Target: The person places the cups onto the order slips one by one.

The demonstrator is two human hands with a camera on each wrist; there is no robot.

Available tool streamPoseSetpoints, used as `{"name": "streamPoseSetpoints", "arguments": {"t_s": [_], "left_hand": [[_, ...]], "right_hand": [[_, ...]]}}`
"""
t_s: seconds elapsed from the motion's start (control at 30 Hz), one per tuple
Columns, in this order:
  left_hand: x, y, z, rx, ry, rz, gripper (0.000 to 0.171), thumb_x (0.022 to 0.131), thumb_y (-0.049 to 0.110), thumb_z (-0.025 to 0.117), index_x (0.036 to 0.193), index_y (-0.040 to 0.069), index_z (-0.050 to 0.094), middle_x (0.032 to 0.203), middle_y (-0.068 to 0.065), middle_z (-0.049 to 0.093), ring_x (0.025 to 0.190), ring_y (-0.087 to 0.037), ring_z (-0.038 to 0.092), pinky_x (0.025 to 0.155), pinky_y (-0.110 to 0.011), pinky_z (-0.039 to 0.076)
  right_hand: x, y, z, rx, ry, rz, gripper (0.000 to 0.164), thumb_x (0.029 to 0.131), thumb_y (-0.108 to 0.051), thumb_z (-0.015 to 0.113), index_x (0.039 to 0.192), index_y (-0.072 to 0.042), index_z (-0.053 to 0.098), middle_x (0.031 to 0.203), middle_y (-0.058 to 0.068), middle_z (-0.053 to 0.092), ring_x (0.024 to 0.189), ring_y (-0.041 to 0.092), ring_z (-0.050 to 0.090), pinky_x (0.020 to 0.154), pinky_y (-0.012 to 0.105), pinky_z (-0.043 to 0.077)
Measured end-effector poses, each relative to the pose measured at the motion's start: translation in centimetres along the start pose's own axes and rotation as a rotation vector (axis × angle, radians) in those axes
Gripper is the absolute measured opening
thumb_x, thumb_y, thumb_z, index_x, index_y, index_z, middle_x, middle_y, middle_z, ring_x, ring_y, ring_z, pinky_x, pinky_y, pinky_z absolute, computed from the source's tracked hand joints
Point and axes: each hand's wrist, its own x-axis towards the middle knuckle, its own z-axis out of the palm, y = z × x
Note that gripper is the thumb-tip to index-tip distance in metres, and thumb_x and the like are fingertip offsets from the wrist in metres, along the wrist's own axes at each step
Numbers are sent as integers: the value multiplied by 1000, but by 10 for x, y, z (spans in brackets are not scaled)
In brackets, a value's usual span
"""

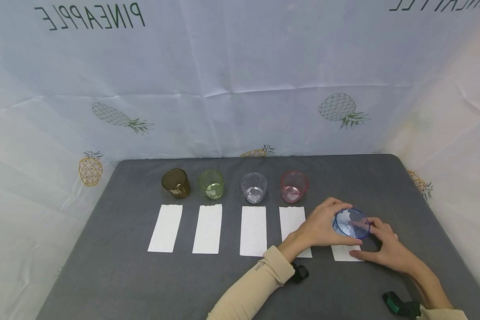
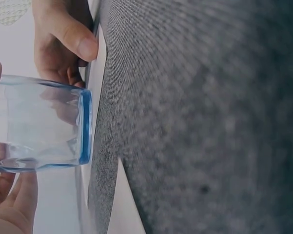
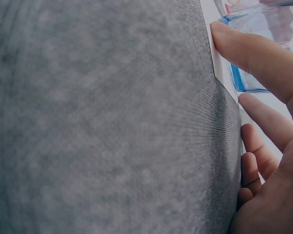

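A blue drinking glass point(image 1: 354, 226) stands tilted slightly or upright over a white paper strip point(image 1: 344, 254) at the right end of the row. My left hand point(image 1: 326, 225) holds this glass from its left side, thumb and fingers on opposite sides in the left wrist view. The glass base point(image 2: 86, 127) is close over the paper. My right hand point(image 1: 392, 249) is spread at the strip's right side. Its thumb point(image 3: 244, 48) touches the paper's near edge, and its index fingertip is at the paper by the glass base. The other fingers rest bent at the table.
Behind the strips stand brown point(image 1: 176, 183), green point(image 1: 211, 183), clear point(image 1: 254, 187) and pink point(image 1: 294, 186) glasses. Further white strips point(image 1: 165, 229) lie in front of them on the grey table point(image 1: 116, 266). A pineapple-print curtain point(image 1: 208, 53) hangs behind and at the sides.
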Motion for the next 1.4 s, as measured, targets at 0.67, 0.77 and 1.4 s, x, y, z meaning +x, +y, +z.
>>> {"name": "streamPoseSetpoints", "arguments": {"t_s": [0.67, 0.77, 1.4], "left_hand": [[-2, 2, 0, 7, -22, -40, 83, 80, 50, 85, 149, 18, 52, 139, 4, 55, 121, -3, 57, 97, -7, 45], [-2, 2, 1, 8, -22, -38, 83, 80, 50, 85, 149, 18, 52, 139, 4, 55, 121, -3, 58, 97, -7, 45], [-5, 6, -7, 14, -39, -36, 94, 79, 55, 84, 156, 22, 42, 151, 5, 47, 134, -3, 50, 107, -12, 43]], "right_hand": [[0, -1, 1, -14, 11, -8, 51, 71, -24, 93, 114, -16, 67, 125, 4, 48, 111, 5, 29, 81, 51, 29], [0, -1, 1, -15, 10, -5, 51, 71, -24, 93, 114, -16, 67, 125, 5, 48, 112, 7, 30, 80, 50, 28], [0, -1, -2, -17, 44, -71, 70, 69, -20, 94, 130, -10, 62, 125, 8, 54, 112, -10, 26, 84, 62, 36]]}}
